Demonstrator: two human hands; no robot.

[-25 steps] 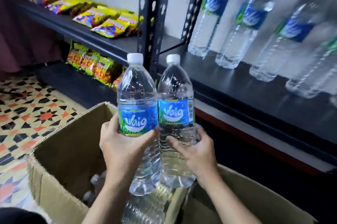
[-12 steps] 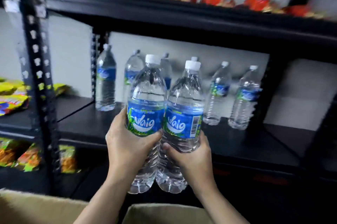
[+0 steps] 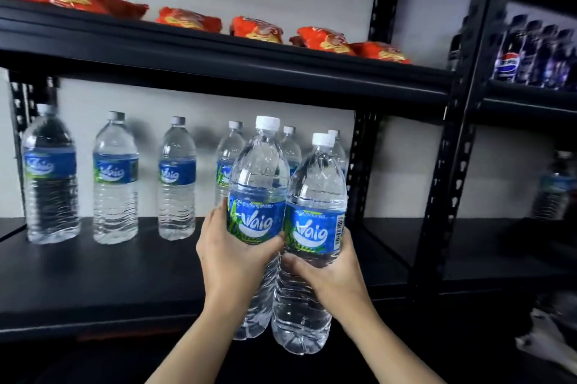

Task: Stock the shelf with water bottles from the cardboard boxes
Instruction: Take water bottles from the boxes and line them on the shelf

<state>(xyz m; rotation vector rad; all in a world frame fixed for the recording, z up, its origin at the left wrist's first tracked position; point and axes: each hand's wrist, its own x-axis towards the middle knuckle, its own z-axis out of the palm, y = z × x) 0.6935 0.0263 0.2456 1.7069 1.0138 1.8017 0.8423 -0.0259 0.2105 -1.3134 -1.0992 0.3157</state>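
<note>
I hold two clear water bottles with blue labels upright and side by side in front of the black shelf (image 3: 103, 271). My left hand (image 3: 229, 255) grips the left water bottle (image 3: 257, 183) around its label. My right hand (image 3: 337, 274) grips the right water bottle (image 3: 317, 196) just below its label. Both bottles hang in the air before the shelf's front edge, right of centre. Several more water bottles (image 3: 115, 177) stand in a row along the back of the shelf. The cardboard boxes are out of view.
The shelf above (image 3: 218, 55) carries red snack packets (image 3: 187, 19). A black perforated upright (image 3: 449, 146) stands just right of my hands. The right bay holds dark soda bottles (image 3: 530, 52) up high and one water bottle (image 3: 554, 186) lower down.
My view has risen from the box to the shelf. Both hands have carried the two bottles up and rightward, closer to the shelf with the row of bottles.
</note>
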